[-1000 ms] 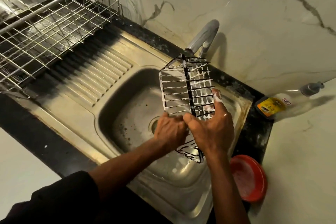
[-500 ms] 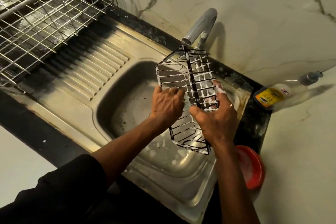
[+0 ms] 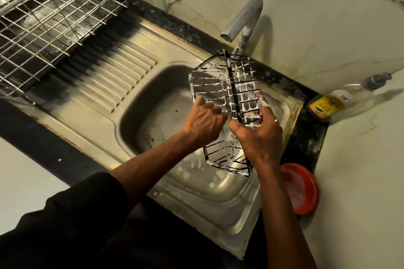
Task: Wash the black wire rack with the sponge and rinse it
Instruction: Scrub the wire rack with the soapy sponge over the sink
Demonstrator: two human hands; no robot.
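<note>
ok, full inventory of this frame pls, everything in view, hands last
black wire rack: 1, black with white foam on the wires, held over the sink basin
sink: 1, steel, basin with a ribbed drainboard on its left
tap: 1, grey, at the wall behind the basin
dish rack: 1, chrome wire, upper left beside the drainboard
soap bottle: 1, clear with a yellow label, right corner by the wall
red bowl: 1, red, foam inside, right of the sink
sponge: not plainly visible
left hand: 1, at the rack's left side, grip unclear
right hand: 1, grips the rack, thumb in front, fingers behind
</note>
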